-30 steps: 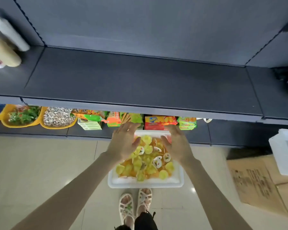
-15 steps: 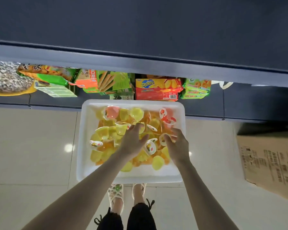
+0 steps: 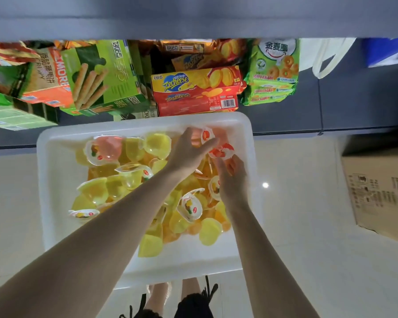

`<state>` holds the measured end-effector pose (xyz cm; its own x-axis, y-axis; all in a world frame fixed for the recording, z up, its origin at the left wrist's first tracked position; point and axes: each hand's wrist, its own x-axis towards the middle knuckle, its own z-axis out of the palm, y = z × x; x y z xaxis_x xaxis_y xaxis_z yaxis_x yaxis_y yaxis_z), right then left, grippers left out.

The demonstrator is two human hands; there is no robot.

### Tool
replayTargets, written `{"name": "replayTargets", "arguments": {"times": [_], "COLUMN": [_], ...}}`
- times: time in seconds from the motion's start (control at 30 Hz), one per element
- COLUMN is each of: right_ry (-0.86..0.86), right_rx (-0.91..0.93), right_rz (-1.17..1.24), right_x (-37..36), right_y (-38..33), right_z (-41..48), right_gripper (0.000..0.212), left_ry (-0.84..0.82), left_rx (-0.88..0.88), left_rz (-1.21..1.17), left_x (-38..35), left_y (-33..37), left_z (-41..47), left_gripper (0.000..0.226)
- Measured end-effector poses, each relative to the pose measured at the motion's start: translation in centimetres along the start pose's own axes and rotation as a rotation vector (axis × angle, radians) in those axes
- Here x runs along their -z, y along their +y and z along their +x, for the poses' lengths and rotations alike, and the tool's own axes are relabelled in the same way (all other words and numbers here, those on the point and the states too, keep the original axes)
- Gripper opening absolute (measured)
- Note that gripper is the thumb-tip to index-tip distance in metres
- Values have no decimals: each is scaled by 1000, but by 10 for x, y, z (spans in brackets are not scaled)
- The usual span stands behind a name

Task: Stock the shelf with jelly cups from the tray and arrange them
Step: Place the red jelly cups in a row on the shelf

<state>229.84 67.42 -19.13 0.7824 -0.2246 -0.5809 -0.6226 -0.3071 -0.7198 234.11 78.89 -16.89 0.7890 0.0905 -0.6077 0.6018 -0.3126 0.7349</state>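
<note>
A white tray (image 3: 55,203) sits on the floor below me, piled with several yellow, orange and pink jelly cups (image 3: 97,191). My left hand (image 3: 189,150) reaches to the tray's far right corner, fingers closing around a pink jelly cup (image 3: 206,136). Just below it, my right hand (image 3: 231,177) pinches a red-lidded jelly cup (image 3: 222,151) with its fingertips. A larger pink cup (image 3: 105,149) lies at the tray's far left. The grey shelf edge (image 3: 193,19) runs across the top of the view.
The lower shelf behind the tray holds snack boxes: green biscuit-stick boxes (image 3: 97,76), yellow-red Zecheese boxes (image 3: 195,90), green cookie packs (image 3: 271,72) and a white plastic bag (image 3: 324,56). A cardboard box (image 3: 381,193) stands on the floor at right. My feet (image 3: 170,299) are right below the tray.
The camera has dropped closer to the tray. Both hands have moved from the tray's middle to its far right corner and have closed on pink and red-lidded cups.
</note>
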Motion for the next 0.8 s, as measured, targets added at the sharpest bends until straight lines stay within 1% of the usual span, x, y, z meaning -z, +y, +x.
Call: {"name": "replayTargets", "arguments": {"times": [0.13,0.2,0.27,0.37,0.43,0.5,0.53,0.6,0.63,0.73,0.8], "right_ry": [-73,-117,-145,-128,-113,-143,-171,-219,-235,-284,-339], "right_rx": [-10,0,-2,21,30,35,41,43,37,-28,-52], "right_rz": [121,150,148,152,166,192,204,225,244,345,405], "right_x": [-2,-2,0,4,5,7,10,17,21,33,42], "right_y": [-1,0,-2,-6,-8,-11,-13,-19,-23,-39,-59], "right_z": [9,11,9,6,-1,-14,-23,-43,-53,-88,-116], "right_gripper": [22,27,33,26,29,29,28,31,34,46,41], "left_ry": [-7,-18,-37,-26,-6,15,16,23,26,19,4], "left_rx": [67,81,85,93,101,115,125,168,197,239,233], "left_rz": [-105,-150,-177,-207,-253,-333,-374,-482,-558,-819,-952], "left_x": [-5,-4,-2,6,15,24,29,38,42,59,72], "left_y": [4,7,7,3,2,1,0,-1,-1,1,8], "left_z": [4,4,2,-1,-6,-17,-24,-44,-56,-98,-129], "left_gripper": [28,19,18,17,12,9,11,34,43,39,52]}}
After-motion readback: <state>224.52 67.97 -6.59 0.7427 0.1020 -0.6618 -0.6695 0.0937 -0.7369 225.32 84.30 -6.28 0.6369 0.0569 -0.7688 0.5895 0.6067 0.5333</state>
